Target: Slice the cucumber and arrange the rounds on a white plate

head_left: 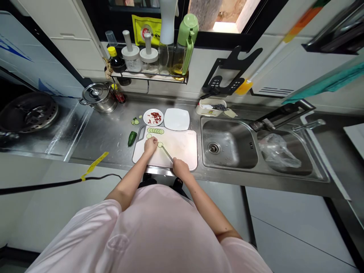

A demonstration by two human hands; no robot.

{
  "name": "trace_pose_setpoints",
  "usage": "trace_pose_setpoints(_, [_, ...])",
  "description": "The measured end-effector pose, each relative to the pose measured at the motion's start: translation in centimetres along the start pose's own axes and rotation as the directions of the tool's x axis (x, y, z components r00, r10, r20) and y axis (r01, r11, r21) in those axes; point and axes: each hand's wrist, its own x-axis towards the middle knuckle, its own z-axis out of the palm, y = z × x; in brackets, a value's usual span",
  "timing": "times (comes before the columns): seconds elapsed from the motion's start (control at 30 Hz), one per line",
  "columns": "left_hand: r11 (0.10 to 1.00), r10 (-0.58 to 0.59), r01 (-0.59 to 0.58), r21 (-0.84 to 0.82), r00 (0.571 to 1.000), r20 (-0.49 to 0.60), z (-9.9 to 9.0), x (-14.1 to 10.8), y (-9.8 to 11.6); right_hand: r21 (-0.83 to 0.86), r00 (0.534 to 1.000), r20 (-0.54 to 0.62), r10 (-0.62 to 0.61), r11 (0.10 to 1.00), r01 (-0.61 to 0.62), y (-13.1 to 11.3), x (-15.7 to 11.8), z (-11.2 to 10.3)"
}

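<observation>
My right hand (181,168) is wrapped round the handle of a knife (167,153) at the front of the white cutting board (184,146). A round cucumber slice (160,145) lies at the blade's tip. My left hand (150,145) is over the board's left part with its fingers curled together; what they hold, if anything, is too small to make out. Just beyond it lies a single pale green slice (149,135). Overlapping cucumber slices (156,131) form a row along the board's far edge. A dark green cucumber piece (132,138) rests on the counter, left of the board.
Behind the board stand a plate of chopped red pieces (154,117) and a white square plate (176,119). Cucumber scraps (135,121) lie nearby. At the left are a lidded pot (98,98) and a wok (28,112). The sink (230,146) is right; a bottle shelf (150,77) hangs above.
</observation>
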Motion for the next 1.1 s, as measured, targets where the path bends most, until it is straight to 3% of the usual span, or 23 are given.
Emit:
trace_pose_setpoints(0.57, [0.999,0.027,-0.028,-0.032,0.999,-0.021,0.4,0.4,-0.5,0.005,1.000,0.028,-0.012,1.000,0.012,-0.6,0.8,-0.1])
trace_pose_setpoints(1.1, [0.999,0.013,-0.013,-0.049,1.000,0.003,0.2,0.5,-0.4,-0.002,0.999,0.034,-0.037,0.999,0.037,-1.6,2.8,-1.5])
